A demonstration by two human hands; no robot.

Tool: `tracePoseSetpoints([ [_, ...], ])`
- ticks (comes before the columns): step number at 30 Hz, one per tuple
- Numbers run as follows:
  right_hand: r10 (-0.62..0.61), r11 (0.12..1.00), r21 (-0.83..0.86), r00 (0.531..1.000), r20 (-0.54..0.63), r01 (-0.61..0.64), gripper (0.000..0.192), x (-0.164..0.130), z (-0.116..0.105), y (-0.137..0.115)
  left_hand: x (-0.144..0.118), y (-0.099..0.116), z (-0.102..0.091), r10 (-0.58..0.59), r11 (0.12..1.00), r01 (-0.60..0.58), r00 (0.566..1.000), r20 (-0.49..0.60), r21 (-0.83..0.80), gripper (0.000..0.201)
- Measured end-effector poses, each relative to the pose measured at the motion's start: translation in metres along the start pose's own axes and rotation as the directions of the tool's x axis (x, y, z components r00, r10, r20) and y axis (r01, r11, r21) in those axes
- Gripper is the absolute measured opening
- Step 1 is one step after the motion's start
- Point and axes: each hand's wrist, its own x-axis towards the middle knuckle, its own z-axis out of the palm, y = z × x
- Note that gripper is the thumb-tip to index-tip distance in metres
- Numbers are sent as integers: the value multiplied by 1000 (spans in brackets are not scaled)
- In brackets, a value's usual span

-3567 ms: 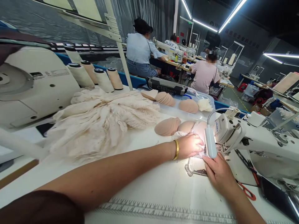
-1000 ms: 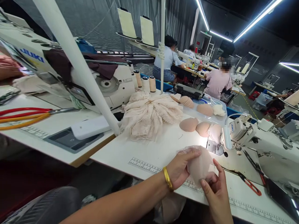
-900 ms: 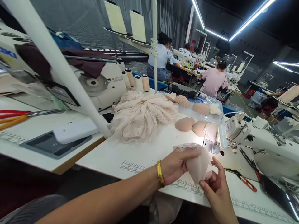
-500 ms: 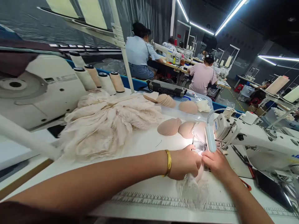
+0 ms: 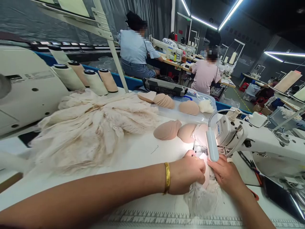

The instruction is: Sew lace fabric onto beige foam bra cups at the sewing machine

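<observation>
My left hand (image 5: 188, 173), a gold bangle at its wrist, is closed with curled fingers on a pale pink bra cup (image 5: 206, 178) at the sewing machine (image 5: 259, 136). Sheer white lace (image 5: 202, 198) hangs from this piece toward the table's front edge. From the other side my right hand (image 5: 225, 173) pinches the cup's edge with thumb and fingers; its fingertips are partly hidden by the lamp (image 5: 212, 146). Behind the lit needle area lie more pink cup pieces (image 5: 200, 133), some joined with pale cloth. The needle itself is hidden.
Beige molded cups (image 5: 167, 129) lie left of the machine, more on a clear plastic tray (image 5: 164, 111). A lace heap (image 5: 95, 127) covers the left side near thread cones (image 5: 108, 81). Scissors (image 5: 250, 163) and a phone (image 5: 281, 197) lie right. Co-workers sit beyond.
The view has shifted a little, so the table's things sit further left. My right hand has drawn slightly back from the needle area, and more of the pink cup and lace shows between my hands.
</observation>
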Motion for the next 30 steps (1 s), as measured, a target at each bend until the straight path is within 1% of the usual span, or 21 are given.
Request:
tracePoseSetpoints([
  [3,25,999,-29,1000,7,-24,42,-2,3,2,2,0,-1,-4,1000,4,999,33,5,43],
  [7,66,996,-60,998,11,-65,45,-5,6,4,4,-1,-1,-13,1000,13,1000,16,11,43],
  [14,74,997,-39,997,8,-74,46,-5,7,4,2,-4,1,22,1000,-21,1000,-22,11,44],
  [21,93,995,-26,996,14,-93,46,-6,7,2,2,-8,-3,2,1000,-2,999,33,-16,45],
  [26,108,992,-69,994,26,-106,42,-9,10,4,5,-14,-9,27,1000,-27,999,22,1,48],
  [28,115,990,-81,993,19,-113,40,-10,12,6,6,-18,-13,42,999,-42,999,15,8,45],
  [30,119,989,-89,993,19,-117,38,-11,14,8,8,-21,-17,56,998,-56,998,5,17,36],
])
